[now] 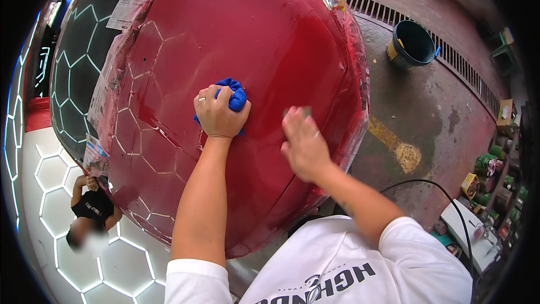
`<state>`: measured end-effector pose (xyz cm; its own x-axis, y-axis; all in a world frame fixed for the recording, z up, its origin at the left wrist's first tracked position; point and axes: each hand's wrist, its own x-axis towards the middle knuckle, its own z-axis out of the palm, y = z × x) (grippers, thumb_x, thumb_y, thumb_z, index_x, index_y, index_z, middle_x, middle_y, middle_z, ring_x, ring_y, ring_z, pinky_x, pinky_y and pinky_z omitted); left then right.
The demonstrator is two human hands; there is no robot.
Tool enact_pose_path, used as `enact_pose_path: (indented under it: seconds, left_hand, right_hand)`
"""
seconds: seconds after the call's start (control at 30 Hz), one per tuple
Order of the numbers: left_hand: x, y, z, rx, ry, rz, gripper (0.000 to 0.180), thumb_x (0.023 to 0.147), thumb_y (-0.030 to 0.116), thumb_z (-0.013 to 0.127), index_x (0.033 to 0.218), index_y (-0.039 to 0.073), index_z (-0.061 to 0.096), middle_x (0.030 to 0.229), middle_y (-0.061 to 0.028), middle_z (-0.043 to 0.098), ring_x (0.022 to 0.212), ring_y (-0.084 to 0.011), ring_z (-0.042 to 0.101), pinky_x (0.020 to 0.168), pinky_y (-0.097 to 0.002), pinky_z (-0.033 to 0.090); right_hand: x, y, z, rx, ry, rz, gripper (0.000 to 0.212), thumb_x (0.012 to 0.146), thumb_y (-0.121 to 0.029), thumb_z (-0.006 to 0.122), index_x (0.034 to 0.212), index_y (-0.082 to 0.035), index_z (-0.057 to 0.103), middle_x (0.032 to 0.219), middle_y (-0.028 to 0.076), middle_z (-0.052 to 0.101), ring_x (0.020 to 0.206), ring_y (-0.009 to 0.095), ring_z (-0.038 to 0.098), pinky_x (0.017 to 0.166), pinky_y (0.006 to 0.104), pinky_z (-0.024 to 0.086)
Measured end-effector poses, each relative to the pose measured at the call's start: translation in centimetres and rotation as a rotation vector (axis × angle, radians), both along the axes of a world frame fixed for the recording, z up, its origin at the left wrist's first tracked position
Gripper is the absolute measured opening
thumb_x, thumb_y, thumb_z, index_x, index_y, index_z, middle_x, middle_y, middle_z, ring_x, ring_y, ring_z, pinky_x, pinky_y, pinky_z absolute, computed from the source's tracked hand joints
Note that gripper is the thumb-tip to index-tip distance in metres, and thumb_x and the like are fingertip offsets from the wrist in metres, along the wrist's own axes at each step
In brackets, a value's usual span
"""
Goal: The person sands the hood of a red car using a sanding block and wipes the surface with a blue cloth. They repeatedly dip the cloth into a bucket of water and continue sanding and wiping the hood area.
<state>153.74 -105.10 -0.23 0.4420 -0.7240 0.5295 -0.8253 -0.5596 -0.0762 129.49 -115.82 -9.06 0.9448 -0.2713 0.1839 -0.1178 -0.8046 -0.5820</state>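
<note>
A red car hood fills the middle, wet and shiny, with light lines reflected in it. My left hand is closed around a bunched blue cloth, resting on the hood. To its right, my right hand lies on the paint, its fingers blurred by motion. A small grey-green piece shows at those fingertips, mostly hidden beneath them; its kind cannot be made out. Along the hood's left edge runs masking paper beside the dark windshield.
A dark bucket stands on the floor near a drain grate. Cans and boxes line the right side. A black hose curves across the floor at lower right. Another person is at the lower left.
</note>
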Motion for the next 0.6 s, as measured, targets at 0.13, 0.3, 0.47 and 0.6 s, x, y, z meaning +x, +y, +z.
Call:
enact_pose_path:
  seconds: [0.13,0.3,0.47,0.6]
  left_hand:
    - [0.0,-1.4,0.5,-0.009,0.017,-0.01,0.031,0.07,0.031,0.091,0.086,0.017,0.067,0.099,-0.0029,0.071,0.099,-0.0303,0.068,0.091,-0.048,0.051]
    - [0.1,-0.1,0.3,0.006,0.005,0.007,0.031,0.07,0.031,0.091,0.091,0.016,0.072,0.102,-0.0035,0.072,0.101,-0.0307,0.069,0.092,-0.049,0.053]
    - [0.2,0.1,0.2,0.003,-0.003,0.013,0.031,0.07,0.031,0.091,0.09,0.016,0.072,0.102,-0.0035,0.072,0.101,-0.0308,0.069,0.092,-0.0489,0.053]
    - [-0.1,-0.9,0.5,0.022,0.013,0.018,0.031,0.071,0.032,0.091,0.09,0.016,0.072,0.103,-0.004,0.073,0.101,-0.031,0.069,0.092,-0.0485,0.053]
  right_hand:
    - [8.0,-15.4,-3.8,-0.073,-0.165,-0.479,0.067,0.118,-0.032,0.053,0.168,0.009,0.037,0.177,0.035,0.034,0.168,0.05,0.029,0.138,0.0578,0.025]
    - [-1.3,2.2,-2.4,0.128,-0.095,-0.154,0.085,0.114,-0.035,0.058,0.177,0.006,0.018,0.186,0.029,0.015,0.175,0.045,0.013,0.14,0.0597,0.013]
    - [1.5,-3.2,-2.3,0.035,-0.089,-0.229,0.075,0.117,-0.037,0.052,0.173,0.007,0.03,0.182,0.031,0.028,0.172,0.045,0.021,0.14,0.0573,0.018]
    - [8.6,-15.5,-3.9,-0.071,-0.202,-0.511,0.067,0.118,-0.036,0.051,0.167,0.009,0.04,0.176,0.034,0.037,0.167,0.05,0.031,0.137,0.0586,0.027]
